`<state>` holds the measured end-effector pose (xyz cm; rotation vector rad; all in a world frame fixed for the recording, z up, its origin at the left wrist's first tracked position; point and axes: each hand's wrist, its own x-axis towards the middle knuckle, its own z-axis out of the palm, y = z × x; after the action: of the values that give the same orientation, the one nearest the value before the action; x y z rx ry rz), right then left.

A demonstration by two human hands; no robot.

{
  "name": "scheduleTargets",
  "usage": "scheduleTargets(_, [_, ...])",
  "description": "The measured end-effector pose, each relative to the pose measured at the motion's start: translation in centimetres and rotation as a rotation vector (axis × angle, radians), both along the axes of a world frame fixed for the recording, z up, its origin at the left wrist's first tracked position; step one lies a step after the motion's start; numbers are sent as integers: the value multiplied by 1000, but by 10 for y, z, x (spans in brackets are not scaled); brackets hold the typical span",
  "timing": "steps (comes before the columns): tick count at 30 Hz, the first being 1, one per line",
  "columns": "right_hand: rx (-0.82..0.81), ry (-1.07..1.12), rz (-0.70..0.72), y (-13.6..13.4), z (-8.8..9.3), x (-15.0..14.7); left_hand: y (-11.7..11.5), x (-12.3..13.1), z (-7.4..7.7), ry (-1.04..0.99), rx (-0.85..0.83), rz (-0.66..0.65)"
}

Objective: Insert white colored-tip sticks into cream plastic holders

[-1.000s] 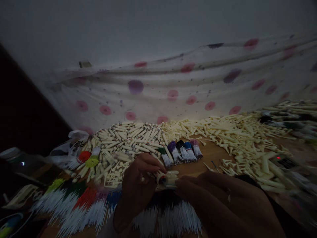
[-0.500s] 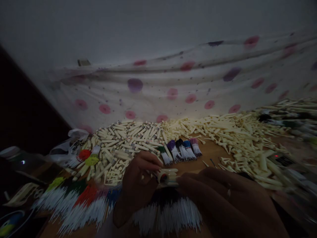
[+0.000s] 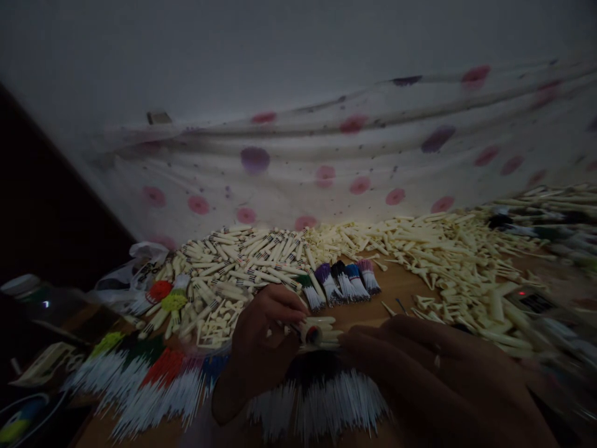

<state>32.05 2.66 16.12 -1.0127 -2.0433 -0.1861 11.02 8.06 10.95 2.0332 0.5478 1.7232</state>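
My left hand (image 3: 263,336) is closed, thumb and fingers pinching a small group of cream plastic tubes (image 3: 321,322) that lie side by side. One round end with a dark and reddish ring faces me. My right hand (image 3: 415,367) is stretched out flat, its fingertips close to the right ends of those tubes; dim light hides whether they touch. Directly below the tubes lies a spread of thin white sticks (image 3: 317,398) with black ends. Beyond my hands, small bundles of thin sticks (image 3: 347,283) with purple, black, blue and pink ends stand in a row.
Cream tubes with dark bands (image 3: 242,249) are heaped at the back left, plain cream pieces (image 3: 433,249) at the back right. Sticks with coloured ends (image 3: 153,379) spread at the left front. A plastic bag (image 3: 130,274), a jar (image 3: 23,286) and a device with a red light (image 3: 532,300) flank the table.
My right hand has shifted slightly to the right, and its fingertips are a little farther from my left hand. The held tubes have turned slightly; my left hand stays nearly in place.
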Motion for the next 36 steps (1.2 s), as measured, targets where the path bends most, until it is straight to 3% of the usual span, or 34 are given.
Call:
scheduleTargets(3, [-66,-10,52,0,0,0,0,1,-1,-34,-8,28])
scheduleTargets(7, [-133,27,12,0,-5,-7,-1,2,-5,-91,-33,61])
scheduleTargets(14, [-67,30,33,2,-1,-14,-1,3,-8,-147,6,122])
scheduleTargets(19, [-91,54,49,3,-3,-9,1,3,-3,-126,52,100])
scheduleTargets(25, [-57,36,43,6,1,-3,0,-1,-3,-54,-4,77])
scheduleTargets(31, [-196,73,15,8,2,1,1,-3,0,17,-62,-18])
scheduleTargets(36, [-50,3,4,5,2,-1,0,-4,-2,63,-88,-40])
